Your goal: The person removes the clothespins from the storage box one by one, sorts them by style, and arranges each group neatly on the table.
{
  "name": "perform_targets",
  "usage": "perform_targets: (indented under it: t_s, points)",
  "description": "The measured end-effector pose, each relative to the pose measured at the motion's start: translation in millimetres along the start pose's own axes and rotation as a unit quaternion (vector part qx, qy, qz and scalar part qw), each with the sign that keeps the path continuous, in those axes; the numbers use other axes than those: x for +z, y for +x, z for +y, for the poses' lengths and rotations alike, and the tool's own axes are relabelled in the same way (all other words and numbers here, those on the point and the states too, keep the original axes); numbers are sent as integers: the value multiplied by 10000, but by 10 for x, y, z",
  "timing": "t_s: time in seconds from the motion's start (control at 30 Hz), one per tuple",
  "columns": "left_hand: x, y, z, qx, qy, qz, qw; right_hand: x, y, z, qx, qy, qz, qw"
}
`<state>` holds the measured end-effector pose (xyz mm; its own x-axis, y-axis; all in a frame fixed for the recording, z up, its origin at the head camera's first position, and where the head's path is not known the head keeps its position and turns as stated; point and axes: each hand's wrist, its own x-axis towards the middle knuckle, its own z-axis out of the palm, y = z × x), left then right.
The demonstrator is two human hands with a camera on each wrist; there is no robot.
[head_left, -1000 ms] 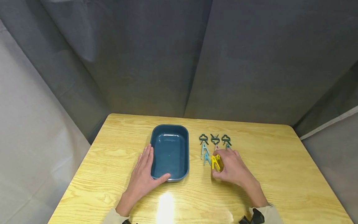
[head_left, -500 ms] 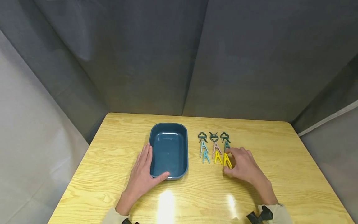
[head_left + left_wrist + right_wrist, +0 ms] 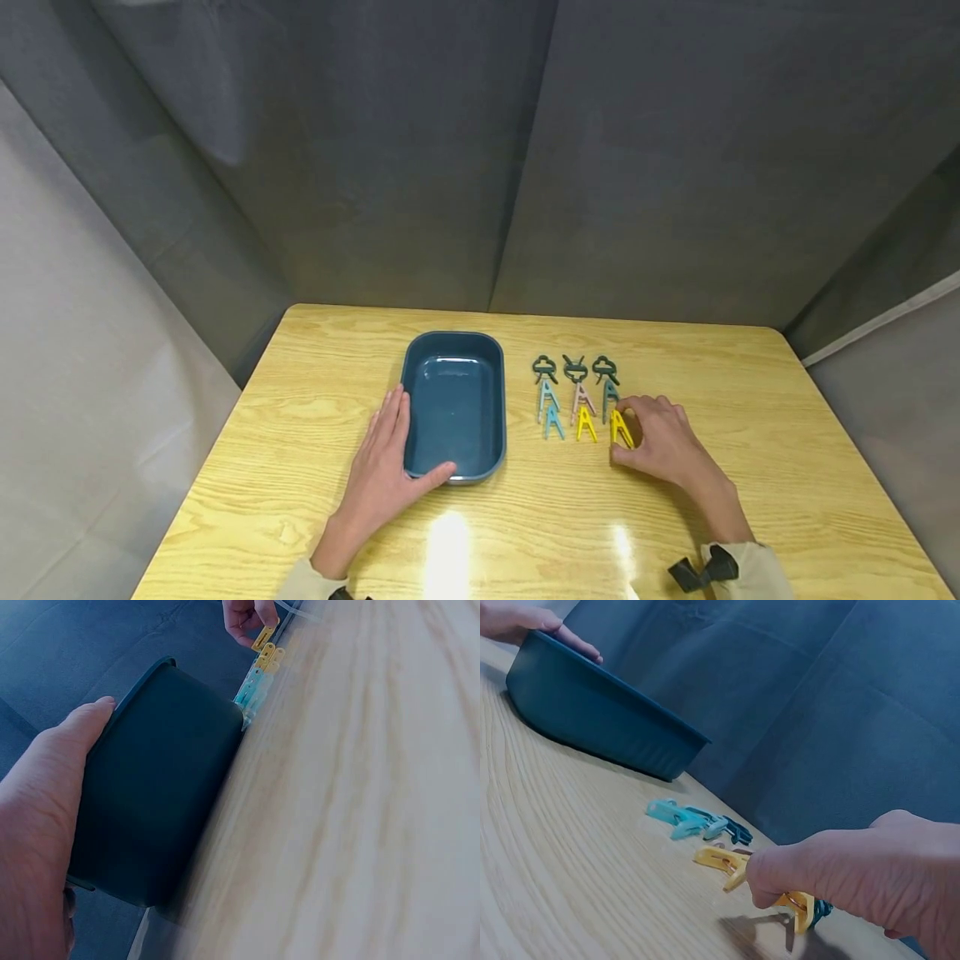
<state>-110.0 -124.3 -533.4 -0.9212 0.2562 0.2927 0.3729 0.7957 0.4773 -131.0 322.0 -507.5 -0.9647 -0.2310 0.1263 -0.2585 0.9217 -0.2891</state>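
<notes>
A deep blue-green rectangular tub (image 3: 453, 417) stands on the wooden table. My left hand (image 3: 378, 479) rests against its left side, fingers straight along the wall and thumb over the near rim. To the right, my right hand (image 3: 660, 442) pinches a yellow clothespin (image 3: 619, 428) by its ends, between thumb and fingertips, at the table top. Just left of it lies another yellow clothespin (image 3: 586, 423), then a blue clothespin (image 3: 553, 422). In the right wrist view the thumb (image 3: 787, 871) partly hides the held clothespin (image 3: 801, 909).
Behind these lie a light blue clothespin (image 3: 548, 398), a pink clothespin (image 3: 582, 400) and a grey-green clothespin (image 3: 610, 398). Farther back is a row of dark green clips (image 3: 575, 370). Grey curtains (image 3: 420, 167) stand behind the table (image 3: 750, 417).
My right hand has moved right, from over the middle yellow clothespin to the right end of the front row, with a yellow clothespin between its fingers. My left hand keeps its place on the tub.
</notes>
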Motion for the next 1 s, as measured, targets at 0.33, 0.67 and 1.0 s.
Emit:
perform_targets:
  t_s: [0.33, 0.67, 1.0]
  points:
    - [-4, -13, 13, -91, -47, -103, 9999, 47, 0, 25, 31, -147, 7, 9999]
    - [-36, -56, -4, -142, -18, -98, 9998, 91, 40, 1, -74, 77, 32, 9999]
    - [-82, 101, 38, 305, 362, 337, 9983, -58, 15, -278, -852, 239, 1500, 9847]
